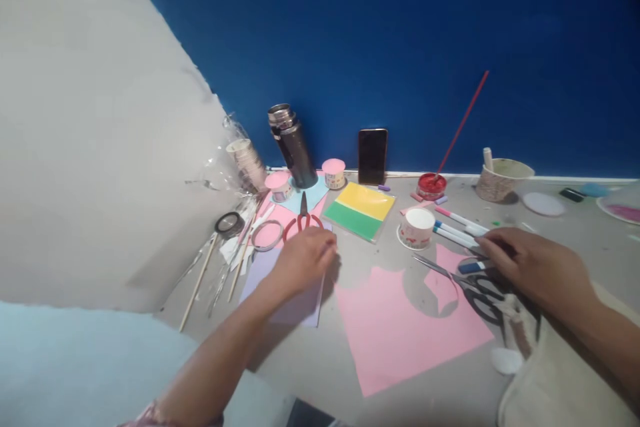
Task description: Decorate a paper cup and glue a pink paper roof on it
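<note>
My left hand [307, 259] is closed, its fingers curled above the lilac paper [295, 307]. Red-handled pliers [303, 217] lie just beyond its knuckles; whatever is in the fingers is hidden. At the right, my right hand [530, 267] has its fingertips together on the near end of a pink-capped marker [460, 219]. Two blue-capped markers [456, 235] lie beside it. Below the fingers are a dark blue marker [473, 267] and scissors [480, 300], lying partly over a cut pink sheet [395, 333].
A paper cup [417, 227], a packet of coloured paper [360, 210], a dark flask [297, 153] and a phone [373, 155] stand or lie mid-table. A red paint pot [431, 188] holds a stick. Stacked cups [247, 163], tape [229, 225] and sticks [197, 287] are left.
</note>
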A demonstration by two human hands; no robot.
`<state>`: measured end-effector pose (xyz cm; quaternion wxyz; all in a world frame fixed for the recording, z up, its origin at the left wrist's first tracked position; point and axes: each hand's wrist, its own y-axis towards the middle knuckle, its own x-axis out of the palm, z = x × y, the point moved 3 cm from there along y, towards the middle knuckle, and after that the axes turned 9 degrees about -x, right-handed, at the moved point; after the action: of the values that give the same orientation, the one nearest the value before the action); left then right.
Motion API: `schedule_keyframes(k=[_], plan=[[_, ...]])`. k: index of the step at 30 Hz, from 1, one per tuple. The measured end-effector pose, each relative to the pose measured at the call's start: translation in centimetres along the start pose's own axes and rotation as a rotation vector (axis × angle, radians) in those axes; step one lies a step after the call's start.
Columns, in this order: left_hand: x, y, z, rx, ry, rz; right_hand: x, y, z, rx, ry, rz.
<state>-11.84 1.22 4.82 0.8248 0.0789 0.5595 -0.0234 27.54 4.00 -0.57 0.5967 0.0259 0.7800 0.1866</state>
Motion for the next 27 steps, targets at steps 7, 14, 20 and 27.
schedule_keyframes(k=[7,14,20,27], plan=[[-6.2,4.9,-11.0,-0.462,0.017,0.31,0.7,0.0,1.2,-0.01,-0.003,0.181],[-8.2,3.1,-14.8,-0.54,0.035,0.182,0.5,-0.2,1.4,-0.036,-0.006,0.168],[-4.7,0.2,-14.0,-0.37,0.103,-0.038,0.7,0.1,1.5,-0.031,0.037,0.134],[-5.7,0.3,-12.0,-0.267,0.105,0.13,-0.8,0.1,-0.1,-0.03,0.027,0.141]])
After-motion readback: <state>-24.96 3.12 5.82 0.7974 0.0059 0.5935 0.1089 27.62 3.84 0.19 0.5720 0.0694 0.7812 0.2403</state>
